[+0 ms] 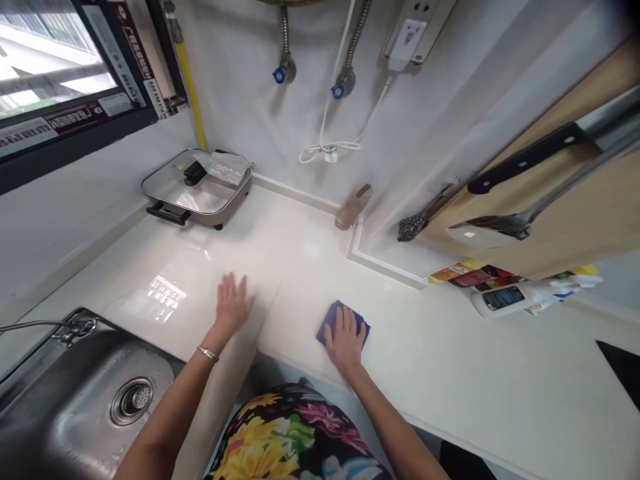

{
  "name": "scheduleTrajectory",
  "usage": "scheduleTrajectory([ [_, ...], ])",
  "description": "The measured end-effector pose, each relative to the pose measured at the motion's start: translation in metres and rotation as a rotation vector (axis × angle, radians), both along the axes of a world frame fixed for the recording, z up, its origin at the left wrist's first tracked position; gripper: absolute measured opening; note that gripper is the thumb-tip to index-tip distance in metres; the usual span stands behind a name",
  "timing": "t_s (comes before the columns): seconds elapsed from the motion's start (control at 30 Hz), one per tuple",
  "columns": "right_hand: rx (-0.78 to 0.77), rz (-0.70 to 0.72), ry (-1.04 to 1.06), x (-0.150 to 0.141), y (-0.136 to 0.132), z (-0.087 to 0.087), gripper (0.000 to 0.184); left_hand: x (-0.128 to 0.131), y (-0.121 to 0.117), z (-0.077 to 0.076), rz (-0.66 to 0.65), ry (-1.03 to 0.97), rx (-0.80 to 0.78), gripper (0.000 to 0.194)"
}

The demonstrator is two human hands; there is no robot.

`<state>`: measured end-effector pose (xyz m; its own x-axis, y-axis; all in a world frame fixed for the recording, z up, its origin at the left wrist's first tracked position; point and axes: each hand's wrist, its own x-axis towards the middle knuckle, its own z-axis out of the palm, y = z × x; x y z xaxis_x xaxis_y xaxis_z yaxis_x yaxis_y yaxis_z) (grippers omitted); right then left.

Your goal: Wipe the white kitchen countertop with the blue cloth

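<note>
My right hand (347,339) presses down on a folded blue-purple cloth (327,321) on the white countertop (300,313), its fingers bent over the cloth. To the left, my left hand (233,304), with a bracelet at the wrist, is over the counter with its fingers apart and nothing in it. I cannot tell whether its palm touches the surface.
A steel sink (85,400) lies at the lower left. Behind it stands an electric pan (200,193) with a glass lid. A brown object (353,208) leans by the wall corner. At right are a white bottle (500,298), a hanging knife (525,160) and a spatula (500,230).
</note>
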<state>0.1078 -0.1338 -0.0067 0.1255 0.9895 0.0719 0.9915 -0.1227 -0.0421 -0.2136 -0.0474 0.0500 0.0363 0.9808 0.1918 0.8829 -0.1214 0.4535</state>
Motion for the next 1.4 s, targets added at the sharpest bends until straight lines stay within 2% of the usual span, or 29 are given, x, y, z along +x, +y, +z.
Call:
scheduleTrajectory([
  [0.07,0.003,0.003,-0.005,-0.006,0.005,-0.001,0.068,-0.034,-0.003,-0.019,0.182,0.068,-0.062,0.06],
  [0.13,-0.01,0.037,-0.017,-0.011,0.014,0.0,0.068,-0.057,-0.008,-0.031,0.289,0.108,-0.074,0.061],
  [0.2,-0.035,0.086,-0.03,-0.014,0.029,0.003,0.067,-0.068,-0.012,-0.038,0.356,0.13,-0.07,0.062],
  [0.3,-0.07,0.143,-0.043,-0.013,0.057,0.008,0.066,-0.069,-0.012,-0.043,0.408,0.14,-0.056,0.062],
  [0.43,-0.079,0.202,-0.052,-0.004,0.094,0.01,0.065,-0.063,-0.01,-0.042,0.431,0.134,-0.044,0.064],
  [0.7,-0.039,0.396,-0.03,0.022,0.169,0.007,0.063,-0.058,-0.007,-0.031,0.455,0.13,-0.091,0.065],
  [0.83,-0.006,0.405,-0.014,0.029,0.223,0.007,0.062,-0.057,-0.005,-0.032,0.45,0.179,-0.086,0.065],
  [0.97,0.044,0.344,0.004,0.031,0.274,0.004,0.062,-0.059,-0.002,-0.036,0.448,0.227,-0.098,0.065],
  [1.13,0.077,0.261,-0.001,0.027,0.323,-0.005,0.063,-0.063,-0.002,-0.044,0.454,0.246,-0.097,0.066],
  [1.4,0.085,0.297,0.075,-0.01,0.395,-0.006,0.064,-0.068,-0.004,-0.052,0.438,0.249,-0.085,0.064],
])
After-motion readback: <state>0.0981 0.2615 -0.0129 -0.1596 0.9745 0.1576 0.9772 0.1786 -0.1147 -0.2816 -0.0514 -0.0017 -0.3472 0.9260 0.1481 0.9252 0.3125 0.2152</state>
